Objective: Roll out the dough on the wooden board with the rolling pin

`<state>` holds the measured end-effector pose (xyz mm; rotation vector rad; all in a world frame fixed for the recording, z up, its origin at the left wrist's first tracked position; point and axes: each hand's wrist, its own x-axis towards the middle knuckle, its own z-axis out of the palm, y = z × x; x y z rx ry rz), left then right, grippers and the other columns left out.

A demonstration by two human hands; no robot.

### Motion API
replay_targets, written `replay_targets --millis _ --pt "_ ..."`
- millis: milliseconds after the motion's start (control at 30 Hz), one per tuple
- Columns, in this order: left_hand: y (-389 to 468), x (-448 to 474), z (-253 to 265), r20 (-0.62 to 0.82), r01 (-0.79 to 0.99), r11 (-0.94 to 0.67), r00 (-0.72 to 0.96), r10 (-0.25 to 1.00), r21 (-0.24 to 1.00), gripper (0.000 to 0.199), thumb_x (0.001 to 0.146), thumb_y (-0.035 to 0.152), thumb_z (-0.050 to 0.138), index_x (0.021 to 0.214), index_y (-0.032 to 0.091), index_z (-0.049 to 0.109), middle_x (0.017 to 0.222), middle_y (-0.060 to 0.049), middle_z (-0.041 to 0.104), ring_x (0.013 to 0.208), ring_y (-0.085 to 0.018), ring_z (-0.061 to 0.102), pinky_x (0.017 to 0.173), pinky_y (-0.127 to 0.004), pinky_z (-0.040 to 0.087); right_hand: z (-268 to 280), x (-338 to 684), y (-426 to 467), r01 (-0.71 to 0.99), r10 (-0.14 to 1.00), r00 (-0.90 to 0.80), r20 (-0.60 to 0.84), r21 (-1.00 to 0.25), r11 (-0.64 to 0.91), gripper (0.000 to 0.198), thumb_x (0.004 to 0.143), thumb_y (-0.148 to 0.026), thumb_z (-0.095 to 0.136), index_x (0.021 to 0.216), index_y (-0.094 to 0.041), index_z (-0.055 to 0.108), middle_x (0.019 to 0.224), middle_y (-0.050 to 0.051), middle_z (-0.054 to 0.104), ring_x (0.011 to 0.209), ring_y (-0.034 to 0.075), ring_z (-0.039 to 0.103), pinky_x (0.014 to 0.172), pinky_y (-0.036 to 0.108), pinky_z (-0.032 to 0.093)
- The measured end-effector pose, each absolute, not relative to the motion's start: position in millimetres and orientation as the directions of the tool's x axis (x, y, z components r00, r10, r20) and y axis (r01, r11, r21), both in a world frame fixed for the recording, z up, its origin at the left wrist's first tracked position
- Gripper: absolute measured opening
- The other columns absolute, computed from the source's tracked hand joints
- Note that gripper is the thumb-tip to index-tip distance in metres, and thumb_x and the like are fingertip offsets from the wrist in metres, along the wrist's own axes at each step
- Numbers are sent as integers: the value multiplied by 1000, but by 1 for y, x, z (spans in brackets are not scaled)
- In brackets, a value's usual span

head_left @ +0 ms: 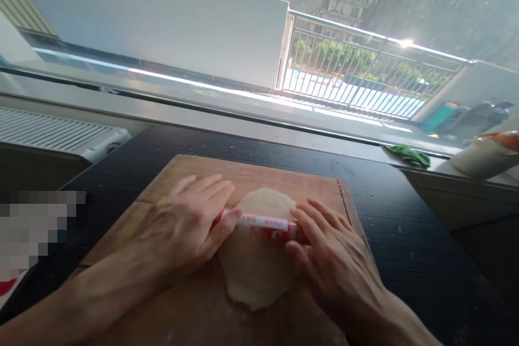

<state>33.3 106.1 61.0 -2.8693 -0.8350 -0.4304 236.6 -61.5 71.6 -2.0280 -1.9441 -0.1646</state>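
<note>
Pale dough under hand-pressed roller

A cutting board lies on the bench, and a flat round of dough lies on the board. A slim roller lies across the dough, the left hand on its left end, the right hand on its right end. Behind the bench runs a window sill; a cloth lies on it to the right.
</note>
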Motion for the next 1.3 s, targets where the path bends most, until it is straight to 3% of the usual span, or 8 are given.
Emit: replay_targets --millis 167,367,500,733,867,1067,1200,1300 --pt "75 6 59 451 479 -868 809 377 -133 55 85 50 46 129 17 53 131 -7 60 120 -27 53 109 -44 32 60 221 -101 986 867 -120 484 -41 160 49 90 -40 53 129 -11 51 120 10 63 112 23 55 91 35 44" --pt "106 51 68 285 542 -840 812 510 -40 46 91 41 34 123 19 59 134 -8 57 129 -30 46 108 -53 30 73 243 -56 988 951 92 295 -142 -52 44 95 -41 43 132 -18 50 137 8 50 129 26 41 106 45 36" --pt "102 70 71 277 595 -804 773 571 -3 48 93 41 31 121 16 60 131 -10 59 128 -31 47 107 -53 31 78 250 -41 983 958 134 253 -155 -96 41 98 -42 37 125 -18 56 132 8 54 127 27 42 104 46 38" --pt "83 62 77 240 540 -841 814 529 26 44 93 44 32 119 22 60 128 -4 62 128 -26 47 107 -49 29 44 216 -102 999 821 -48 570 20 44 34 93 -17 45 122 -6 57 120 13 61 118 28 49 93 38 44" --pt "97 102 82 188 522 -852 833 520 41 47 95 42 23 113 24 63 125 -3 64 123 -26 51 103 -49 33 38 212 -111 998 774 50 632 -49 -25 32 93 -15 42 119 -5 59 110 12 65 104 27 55 87 38 44" --pt "122 175 85 -7 550 -818 830 557 166 61 94 53 11 120 27 59 127 -4 62 120 -26 54 97 -45 41 51 228 -108 986 817 147 557 -148 -76 35 93 -18 46 126 -8 55 113 11 63 105 26 53 91 42 44" --pt "125 176 83 1 512 -851 857 516 120 58 94 51 13 124 28 57 129 -4 61 123 -26 51 100 -45 40 42 223 -110 986 789 148 596 -155 -67 39 93 -12 38 129 -4 51 117 15 61 110 29 51 91 44 45" --pt "115 148 80 33 454 -889 889 457 64 55 95 45 15 126 25 57 134 -3 57 130 -25 44 107 -45 33 34 215 -110 986 730 132 670 -165 -27 38 91 -8 36 122 -1 56 106 16 65 98 27 56 81 41 47"
